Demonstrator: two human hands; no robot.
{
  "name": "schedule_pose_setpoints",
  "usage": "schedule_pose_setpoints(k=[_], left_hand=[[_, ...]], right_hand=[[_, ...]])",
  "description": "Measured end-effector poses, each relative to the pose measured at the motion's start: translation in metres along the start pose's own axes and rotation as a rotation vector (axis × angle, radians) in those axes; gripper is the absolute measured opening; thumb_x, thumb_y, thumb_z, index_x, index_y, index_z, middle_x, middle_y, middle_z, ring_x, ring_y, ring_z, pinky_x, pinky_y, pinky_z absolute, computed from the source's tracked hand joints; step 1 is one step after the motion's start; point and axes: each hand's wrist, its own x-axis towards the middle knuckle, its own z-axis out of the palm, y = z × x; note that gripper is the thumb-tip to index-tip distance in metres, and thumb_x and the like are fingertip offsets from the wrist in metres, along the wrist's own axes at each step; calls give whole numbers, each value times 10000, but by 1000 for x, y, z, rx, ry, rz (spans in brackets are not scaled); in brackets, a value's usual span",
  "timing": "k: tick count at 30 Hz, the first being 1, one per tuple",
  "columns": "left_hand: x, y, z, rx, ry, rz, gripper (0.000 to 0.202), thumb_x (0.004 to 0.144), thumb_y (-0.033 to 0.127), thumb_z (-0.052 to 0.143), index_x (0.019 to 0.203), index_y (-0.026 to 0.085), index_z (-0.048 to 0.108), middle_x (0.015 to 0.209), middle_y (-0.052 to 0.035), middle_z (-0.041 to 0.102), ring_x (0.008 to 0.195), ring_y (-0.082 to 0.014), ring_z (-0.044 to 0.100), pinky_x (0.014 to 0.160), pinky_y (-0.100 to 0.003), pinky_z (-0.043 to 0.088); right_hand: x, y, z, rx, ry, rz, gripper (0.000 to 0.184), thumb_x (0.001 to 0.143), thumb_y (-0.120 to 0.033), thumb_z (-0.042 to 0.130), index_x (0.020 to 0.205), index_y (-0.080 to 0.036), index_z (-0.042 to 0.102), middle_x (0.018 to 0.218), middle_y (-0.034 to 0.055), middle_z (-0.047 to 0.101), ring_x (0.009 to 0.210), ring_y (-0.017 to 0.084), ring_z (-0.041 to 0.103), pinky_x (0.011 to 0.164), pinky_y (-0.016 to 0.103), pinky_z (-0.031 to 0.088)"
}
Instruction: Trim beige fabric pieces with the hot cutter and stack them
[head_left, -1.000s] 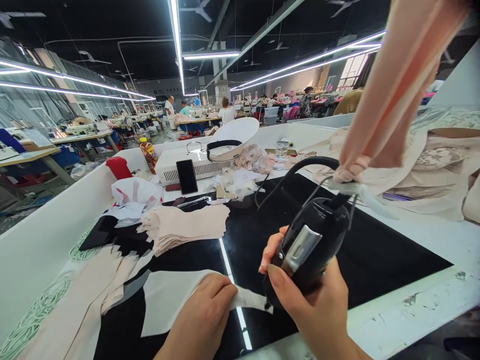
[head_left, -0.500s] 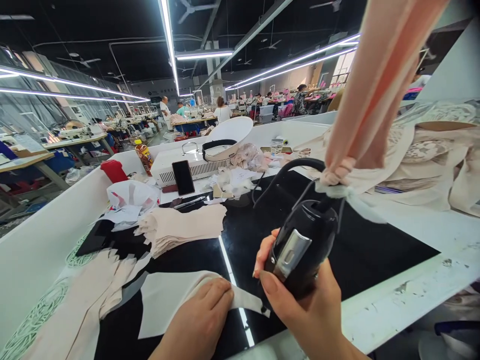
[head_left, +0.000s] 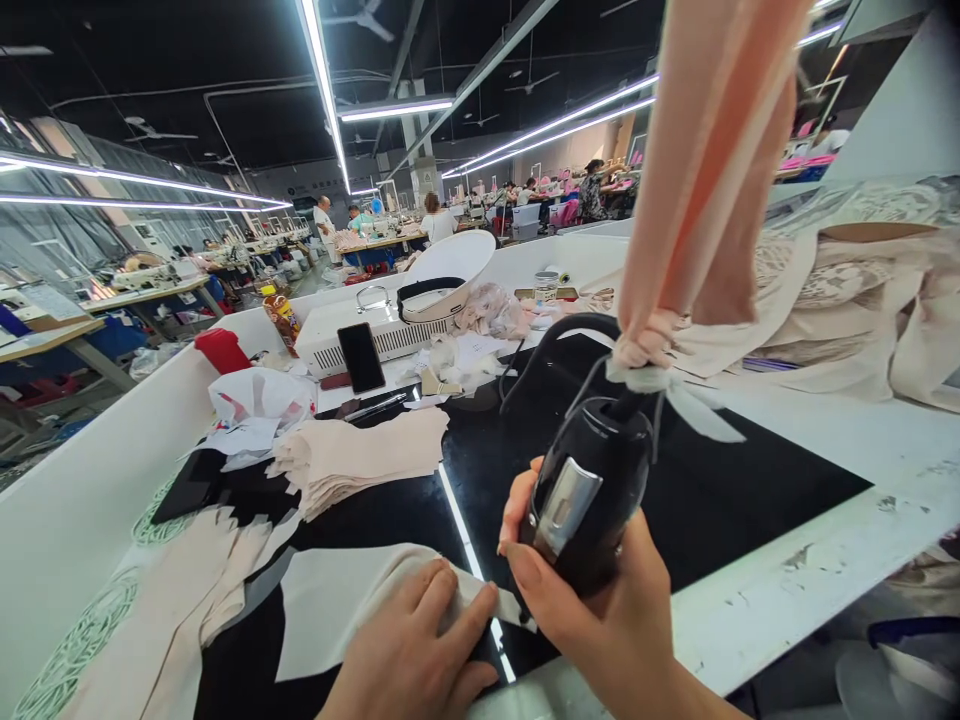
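My right hand [head_left: 600,620] is wrapped round a black handheld tool [head_left: 589,490] with a silver plate. Its cord is tied by a white strip to a hanging peach fabric strap [head_left: 705,170]. The tool's lower end meets the right tip of a white fabric piece [head_left: 337,605] lying on the black table surface [head_left: 750,490]. My left hand [head_left: 416,650] lies flat on that piece, fingers stretched toward the tool. A stack of beige cut pieces [head_left: 360,455] sits behind it.
Beige fabric [head_left: 157,620] lies at the left. Behind are a white machine box [head_left: 375,335] with a phone [head_left: 360,357] leaning on it, a red cup [head_left: 223,350], a bottle [head_left: 281,315] and scraps. Lace fabric [head_left: 862,290] is heaped at the right. People work at distant tables.
My left hand's fingers have stretched out farther right along the white piece toward the tool. The tool and my right hand have shifted slightly left and nearer. The view has swung a little.
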Motion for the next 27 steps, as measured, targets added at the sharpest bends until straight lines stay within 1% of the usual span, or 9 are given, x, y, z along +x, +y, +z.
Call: schedule_pose_setpoints(k=[2,5,11,15,17,20,23,27], left_hand=[[-2,-1,2,9,2,25,495,1091,506,584,1440,155,598,1167,-167,716,1105,-332,724,901,-449,672],[-6,-2,5,25,1,37,532,1093,551,563,1441,152,610,1197,-180,714,1136,-343,716,907,-461,670],[-12,-1,7,9,18,30,553,1078,564,584,1457,163,612,1247,-195,710,1182,-359,706,938,-473,665],[-12,1,8,30,22,34,531,1089,563,551,1439,171,629,1235,-191,715,1175,-359,716,930,-468,669],[-12,1,8,37,44,32,531,1093,575,537,1435,181,635,1228,-184,719,1161,-352,725,927,-458,669],[-13,0,9,57,87,32,531,1091,588,537,1434,196,640,1200,-167,730,1134,-342,740,929,-449,667],[-13,0,9,70,118,41,508,1100,572,523,1425,203,647,1168,-157,738,1113,-337,746,910,-445,669],[-12,0,8,50,93,41,503,1114,560,491,1415,190,652,1196,-175,728,1118,-345,736,898,-462,670]], right_hand=[[-1,0,0,2,5,-2,286,844,-254,798,964,-273,539,892,17,714,680,182,676,656,322,624],[-2,1,1,11,9,-6,282,853,-263,797,978,-274,544,910,23,720,695,187,688,668,324,631],[-5,2,0,11,27,-5,368,881,-351,822,1143,-280,573,869,16,711,667,193,669,651,332,632],[-2,3,-1,29,12,-14,371,891,-346,828,1163,-284,584,881,17,715,666,183,666,596,295,616],[3,4,0,50,3,-29,345,897,-350,830,1139,-283,594,868,12,718,644,173,665,568,277,615],[12,1,2,67,5,-56,279,891,-334,824,1056,-283,604,828,-6,714,623,163,666,578,274,633],[19,-3,4,52,-31,-16,266,862,-292,820,949,-277,569,765,-23,674,597,158,640,532,262,603],[19,-7,4,24,-48,-10,285,849,-273,801,869,-276,517,737,-32,624,601,161,622,516,265,573]])
